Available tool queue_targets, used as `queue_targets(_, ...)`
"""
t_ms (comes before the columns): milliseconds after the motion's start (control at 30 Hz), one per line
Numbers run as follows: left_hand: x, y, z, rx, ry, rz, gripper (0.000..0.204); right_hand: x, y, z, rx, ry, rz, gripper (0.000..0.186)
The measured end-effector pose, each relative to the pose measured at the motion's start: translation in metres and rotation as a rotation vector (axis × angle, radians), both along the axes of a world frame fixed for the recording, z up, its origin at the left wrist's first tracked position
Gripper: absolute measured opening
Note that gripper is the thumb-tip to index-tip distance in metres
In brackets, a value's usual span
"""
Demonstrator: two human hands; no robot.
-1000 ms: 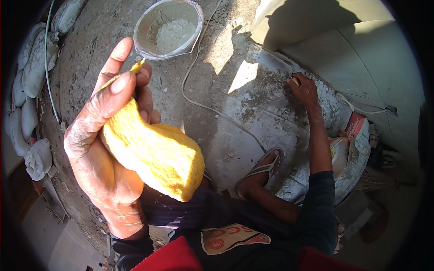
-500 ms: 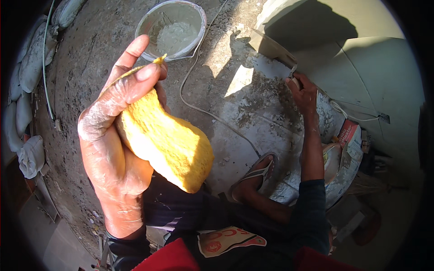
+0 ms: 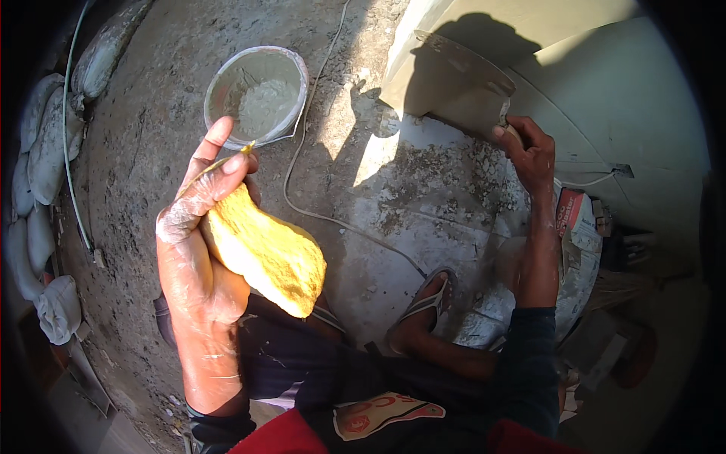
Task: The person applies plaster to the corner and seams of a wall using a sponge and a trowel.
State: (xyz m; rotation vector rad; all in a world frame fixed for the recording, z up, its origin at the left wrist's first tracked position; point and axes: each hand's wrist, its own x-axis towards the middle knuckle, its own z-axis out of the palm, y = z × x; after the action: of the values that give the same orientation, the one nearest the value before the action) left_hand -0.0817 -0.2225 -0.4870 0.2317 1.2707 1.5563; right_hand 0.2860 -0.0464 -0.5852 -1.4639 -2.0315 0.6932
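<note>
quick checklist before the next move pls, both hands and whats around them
1. Left hand has a grip on the yellow sponge: ok, pinched at its narrow end.
2. Right hand has the wide-bladed tool by its handle: ok.
3. Blade touching the wall: cannot tell.
4. Bucket upright, with grey paste inside: ok.
5. Cable well clear of the right sandal: not ok, it runs right up to it.

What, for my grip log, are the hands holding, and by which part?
Left hand: yellow sponge, by its narrower end. Right hand: wide-bladed tool, by its handle.
</note>
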Motion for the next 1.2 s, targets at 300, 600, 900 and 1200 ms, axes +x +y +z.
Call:
queue_targets(300, 0.014, 0.009, -0.001, -0.013, -0.016, -0.061, 0.054, 0.015, -0.001, -0.067, 0.21, -0.32, 0.155, 0.027)
queue_targets(600, 0.015, 0.004, 0.001, -0.031, 0.052, -0.034, 0.052, 0.03, -0.015, 0.019, 0.084, 0.12, -0.042, 0.028)
queue_targets(900, 0.027, 0.006, 0.003, -0.01, 0.067, -0.051, 0.053, 0.058, -0.019, -0.082, -0.079, -0.094, 0.053, 0.027)
queue_targets(1200, 0.041, 0.008, 0.006, -0.032, 0.093, -0.049, 0.053, 0.065, 0.002, -0.021, -0.083, 0.116, -0.007, 0.03)
